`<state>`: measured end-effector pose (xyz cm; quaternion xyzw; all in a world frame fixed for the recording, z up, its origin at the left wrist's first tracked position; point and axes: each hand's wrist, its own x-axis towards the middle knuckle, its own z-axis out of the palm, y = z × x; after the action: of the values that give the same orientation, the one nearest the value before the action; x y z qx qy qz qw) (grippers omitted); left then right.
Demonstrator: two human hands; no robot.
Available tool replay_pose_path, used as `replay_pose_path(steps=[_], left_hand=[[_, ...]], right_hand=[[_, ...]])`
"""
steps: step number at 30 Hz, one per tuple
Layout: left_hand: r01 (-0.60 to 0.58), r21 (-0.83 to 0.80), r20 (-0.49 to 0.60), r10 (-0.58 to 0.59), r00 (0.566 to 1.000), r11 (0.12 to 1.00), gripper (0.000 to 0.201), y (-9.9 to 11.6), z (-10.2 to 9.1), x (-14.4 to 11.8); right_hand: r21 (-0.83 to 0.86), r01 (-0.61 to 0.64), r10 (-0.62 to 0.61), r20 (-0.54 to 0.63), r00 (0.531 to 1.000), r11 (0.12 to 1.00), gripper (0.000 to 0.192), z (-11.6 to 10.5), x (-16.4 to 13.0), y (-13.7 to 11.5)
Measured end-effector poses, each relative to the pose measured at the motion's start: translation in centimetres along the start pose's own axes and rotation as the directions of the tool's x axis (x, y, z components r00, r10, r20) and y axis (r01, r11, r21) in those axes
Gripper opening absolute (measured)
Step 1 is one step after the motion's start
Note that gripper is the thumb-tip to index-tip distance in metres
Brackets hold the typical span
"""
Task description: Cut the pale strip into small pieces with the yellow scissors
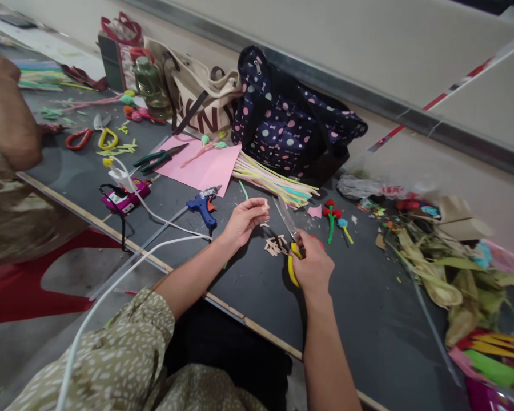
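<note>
Right hand (312,265) fingers closed around yellow-handled scissors (290,237); left hand (244,220) fingers pinch small pale stick (266,204) above cut pieces (274,245).

Blue glue gun (203,204), pink paper (205,165), spotted bag (282,123), green pliers (157,158)

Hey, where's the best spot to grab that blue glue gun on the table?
Probably the handle of the blue glue gun, reached from the near table edge: it lies flat, its handle angling toward the person, its nozzle pointing away toward the pink paper. The left hand is closest.
</note>
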<state>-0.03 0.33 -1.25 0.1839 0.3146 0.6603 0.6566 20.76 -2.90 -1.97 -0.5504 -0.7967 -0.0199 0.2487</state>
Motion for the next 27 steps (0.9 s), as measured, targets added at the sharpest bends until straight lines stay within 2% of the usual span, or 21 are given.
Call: replay_pose_path(steps=[5, 13, 20, 27], left_hand=[[0.014, -0.016, -0.001, -0.014, 1.000, 1.000, 0.030, 0.00, -0.02, 0.11], [0.026, -0.011, 0.030, -0.026, 0.999, 1.000, 0.028, -0.04, -0.17, 0.06], [-0.027, 0.022, 0.031, 0.026, 0.999, 0.999, 0.027, 0.00, -0.09, 0.04], [-0.030, 0.031, 0.015, 0.029, 0.999, 0.999, 0.024, 0.05, -0.17, 0.14]], right_hand=[[-0.085, 0.020, -0.022, -0.017, 1.000, 0.996, 0.037, 0.39, -0.06, -0.45], [-0.105, 0.031, -0.035, -0.039, 0.999, 0.994, 0.036, 0.49, -0.10, -0.12], [-0.174, 0.034, -0.043, -0.051, 0.998, 0.984, 0.036, 0.28, -0.09, -0.34], [-0.154, 0.021, -0.031, -0.067, 0.997, 0.988, 0.036, 0.24, -0.05, -0.34]])
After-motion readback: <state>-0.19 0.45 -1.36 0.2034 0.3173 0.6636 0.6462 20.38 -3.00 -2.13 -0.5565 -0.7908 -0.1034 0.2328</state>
